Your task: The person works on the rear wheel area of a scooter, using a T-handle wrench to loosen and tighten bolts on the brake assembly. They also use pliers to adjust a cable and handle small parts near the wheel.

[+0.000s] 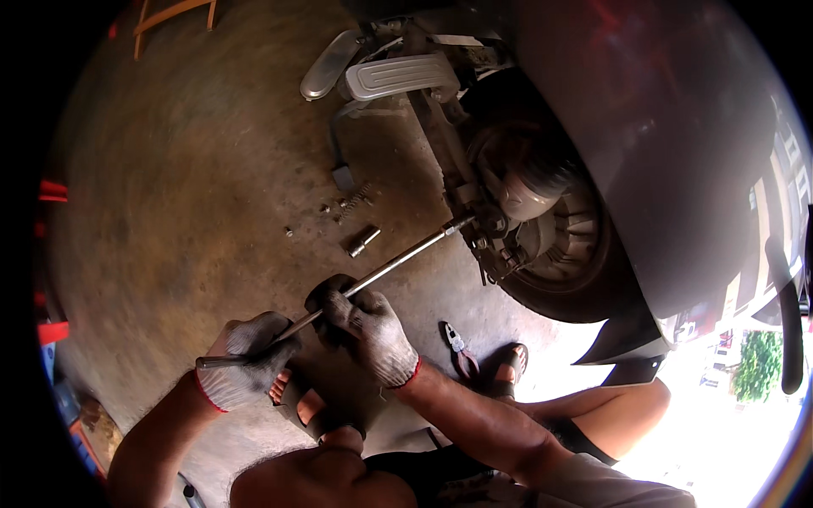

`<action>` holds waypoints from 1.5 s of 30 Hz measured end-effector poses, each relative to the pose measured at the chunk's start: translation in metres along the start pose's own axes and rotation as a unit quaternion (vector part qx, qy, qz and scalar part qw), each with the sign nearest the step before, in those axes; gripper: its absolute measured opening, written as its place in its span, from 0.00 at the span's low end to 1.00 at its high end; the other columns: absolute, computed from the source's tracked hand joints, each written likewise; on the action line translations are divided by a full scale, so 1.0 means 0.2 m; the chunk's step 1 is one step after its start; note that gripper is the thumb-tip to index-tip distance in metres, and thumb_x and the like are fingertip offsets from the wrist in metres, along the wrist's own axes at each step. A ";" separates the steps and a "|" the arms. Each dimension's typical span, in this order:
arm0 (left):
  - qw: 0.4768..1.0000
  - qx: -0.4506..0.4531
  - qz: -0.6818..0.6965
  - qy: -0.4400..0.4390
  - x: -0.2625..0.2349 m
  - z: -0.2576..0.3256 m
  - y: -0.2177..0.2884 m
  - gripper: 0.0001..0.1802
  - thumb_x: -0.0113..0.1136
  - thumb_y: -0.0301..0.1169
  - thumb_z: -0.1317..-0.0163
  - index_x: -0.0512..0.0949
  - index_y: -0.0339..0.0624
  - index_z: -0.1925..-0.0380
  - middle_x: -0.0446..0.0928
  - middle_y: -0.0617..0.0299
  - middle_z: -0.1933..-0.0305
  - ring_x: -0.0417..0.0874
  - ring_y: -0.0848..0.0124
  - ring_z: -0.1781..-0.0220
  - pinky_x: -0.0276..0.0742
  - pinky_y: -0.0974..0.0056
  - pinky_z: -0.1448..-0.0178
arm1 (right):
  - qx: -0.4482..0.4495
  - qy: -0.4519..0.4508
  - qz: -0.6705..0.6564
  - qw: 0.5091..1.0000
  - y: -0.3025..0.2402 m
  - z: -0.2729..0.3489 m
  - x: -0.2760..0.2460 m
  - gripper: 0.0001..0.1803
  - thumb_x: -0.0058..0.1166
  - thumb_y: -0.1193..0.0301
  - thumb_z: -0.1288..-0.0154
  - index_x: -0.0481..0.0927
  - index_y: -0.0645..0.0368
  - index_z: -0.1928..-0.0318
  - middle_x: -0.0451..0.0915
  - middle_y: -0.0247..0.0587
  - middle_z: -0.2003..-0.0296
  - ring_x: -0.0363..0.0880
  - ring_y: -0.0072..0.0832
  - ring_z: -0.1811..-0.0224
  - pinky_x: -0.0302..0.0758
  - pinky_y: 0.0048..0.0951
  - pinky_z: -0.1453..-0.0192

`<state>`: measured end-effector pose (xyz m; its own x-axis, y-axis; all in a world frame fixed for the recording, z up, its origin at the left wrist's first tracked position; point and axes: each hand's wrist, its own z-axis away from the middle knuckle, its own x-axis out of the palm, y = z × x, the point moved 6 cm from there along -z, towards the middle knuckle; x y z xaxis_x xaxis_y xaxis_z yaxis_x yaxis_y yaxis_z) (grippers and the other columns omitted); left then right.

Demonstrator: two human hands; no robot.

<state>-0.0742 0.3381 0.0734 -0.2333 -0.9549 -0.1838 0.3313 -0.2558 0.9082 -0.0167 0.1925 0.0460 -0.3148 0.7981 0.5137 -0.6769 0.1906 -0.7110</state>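
Note:
Both my hands wear greyish-white knit gloves with dark, dirty fingers. My left hand (250, 351) is closed round the near end of a long-shafted socket wrench (398, 261); a dark bar end sticks out on the left of this hand. My right hand (373, 332) grips the shaft farther up. A black shape beside its fingers cannot be made out. The shaft slants up to the right, and its far end meets the brake-side parts near the wheel hub (491, 224) of a motorbike. Whether it sits on a nut is too small to tell.
A loose metal socket (364, 241), a spring (357, 201) and several small fasteners lie on the concrete floor. Pliers (457, 347) rest between my feet and the wheel (584, 279). Metal foot pedals (398, 78) jut out beyond. Grey bodywork (677, 152) overhangs at right.

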 end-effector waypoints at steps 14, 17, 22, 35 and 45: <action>0.999 -0.012 -0.039 0.019 0.00 0.01 -0.03 0.02 0.56 0.23 0.35 0.76 0.36 0.67 0.74 0.60 0.78 0.73 0.76 0.76 0.70 0.67 0.71 | -0.013 -0.026 -0.018 0.999 0.01 -0.01 0.00 0.16 0.50 0.61 0.26 0.76 0.65 0.56 0.73 0.31 0.74 0.72 0.20 0.73 0.68 0.23 0.68; 0.999 -0.025 -0.040 0.019 0.00 0.00 -0.04 0.03 0.56 0.23 0.35 0.76 0.36 0.67 0.73 0.61 0.78 0.71 0.78 0.76 0.70 0.68 0.72 | -0.017 -0.023 -0.025 0.999 0.01 -0.01 0.00 0.15 0.49 0.62 0.26 0.77 0.63 0.57 0.72 0.30 0.74 0.70 0.18 0.73 0.67 0.22 0.69; 0.998 -0.033 -0.045 0.022 0.00 0.01 0.00 0.02 0.56 0.22 0.35 0.75 0.35 0.66 0.74 0.64 0.78 0.71 0.80 0.75 0.69 0.69 0.72 | -0.019 -0.021 -0.034 0.999 0.01 -0.01 0.01 0.12 0.48 0.65 0.26 0.77 0.62 0.60 0.72 0.29 0.74 0.68 0.15 0.75 0.64 0.20 0.71; 0.998 -0.024 0.014 0.062 0.01 0.00 -0.13 0.03 0.51 0.22 0.33 0.73 0.38 0.67 0.71 0.67 0.77 0.70 0.80 0.77 0.67 0.71 0.72 | -0.054 -0.021 -0.056 0.997 0.05 -0.04 0.00 0.15 0.46 0.63 0.25 0.77 0.61 0.65 0.74 0.31 0.78 0.69 0.16 0.79 0.65 0.22 0.78; 0.998 -0.006 -0.014 0.063 0.00 -0.01 -0.11 0.04 0.49 0.22 0.32 0.73 0.38 0.65 0.73 0.65 0.73 0.70 0.80 0.77 0.69 0.72 0.72 | -0.068 0.005 -0.045 0.997 0.07 -0.05 0.02 0.18 0.44 0.62 0.25 0.77 0.63 0.67 0.73 0.35 0.83 0.66 0.19 0.86 0.62 0.24 0.82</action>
<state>-0.0804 0.3430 0.0532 -0.1255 -0.9588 -0.2550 0.3367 -0.2829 0.8981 -0.0202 0.2043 0.0329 -0.2499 0.7797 0.5741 -0.6059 0.3365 -0.7208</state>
